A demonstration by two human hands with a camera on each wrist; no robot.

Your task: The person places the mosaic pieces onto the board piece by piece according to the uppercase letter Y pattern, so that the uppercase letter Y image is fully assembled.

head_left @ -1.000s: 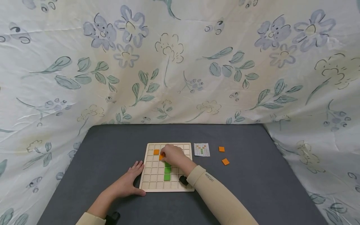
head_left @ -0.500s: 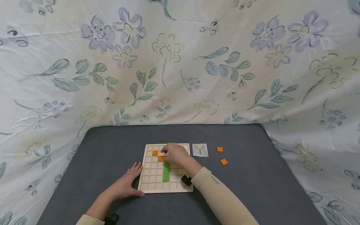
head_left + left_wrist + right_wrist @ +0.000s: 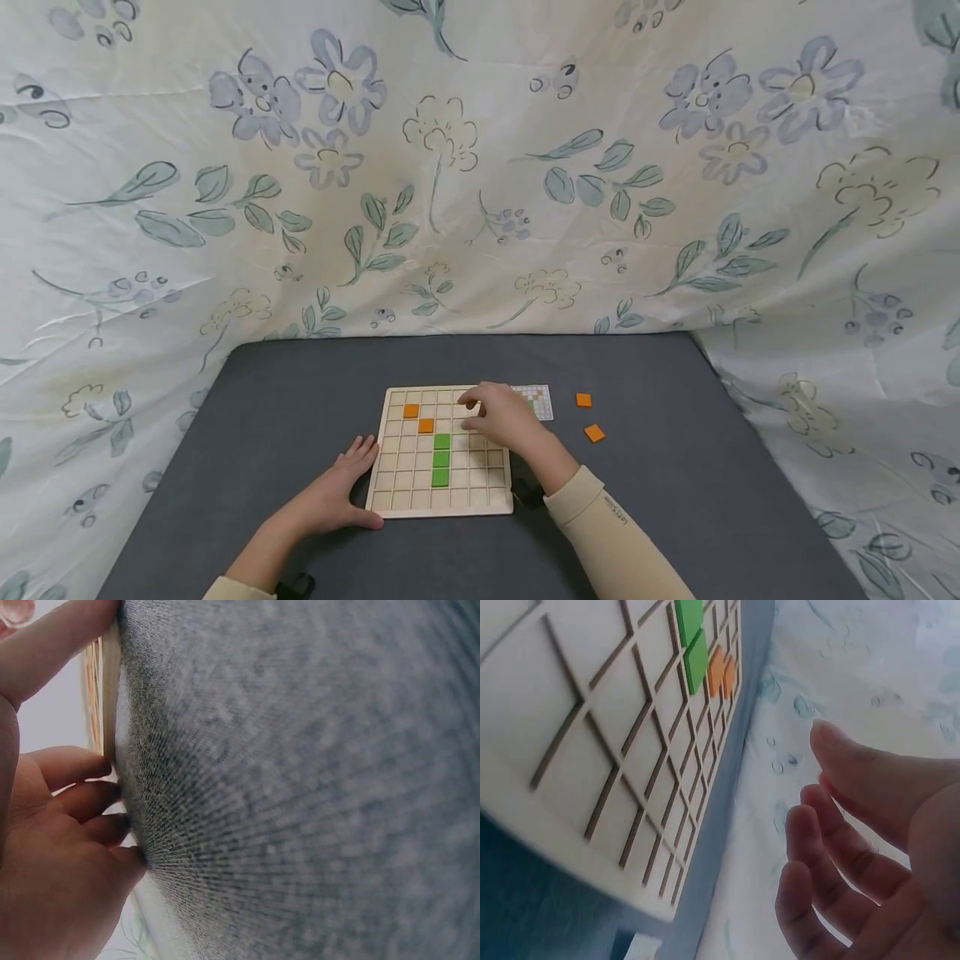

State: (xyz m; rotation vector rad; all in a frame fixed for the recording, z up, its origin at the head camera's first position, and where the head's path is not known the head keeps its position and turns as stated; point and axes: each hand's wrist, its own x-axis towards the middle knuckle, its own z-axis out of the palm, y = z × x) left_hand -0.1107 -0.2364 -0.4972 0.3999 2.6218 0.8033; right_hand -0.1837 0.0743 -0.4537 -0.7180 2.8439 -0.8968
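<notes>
A pale wooden grid board [image 3: 405,502] lies on the table. Three green square tiles [image 3: 440,459] form a column on it, and two orange tiles [image 3: 426,426] step diagonally up to the left from the column's top. My left hand [image 3: 337,493] rests at the board's left side, fingers along the edge and thumb at the front corner; the left wrist view has the fingertips against that edge. Above the board's right back part hovers my right hand [image 3: 512,418], fingers loosely bent and nothing between them, as the right wrist view [image 3: 862,862] confirms.
Beyond the board's right side lies a small printed grid card [image 3: 538,402], partly covered by my right hand. Two loose orange tiles [image 3: 583,400] lie farther right on the dark grey table [image 3: 300,400]. Floral cloth [image 3: 450,208] hangs behind and at both sides.
My right hand has let go of the second orange tile, which stays on the board, and has moved right, away from it. My left hand has kept its place at the board's edge.
</notes>
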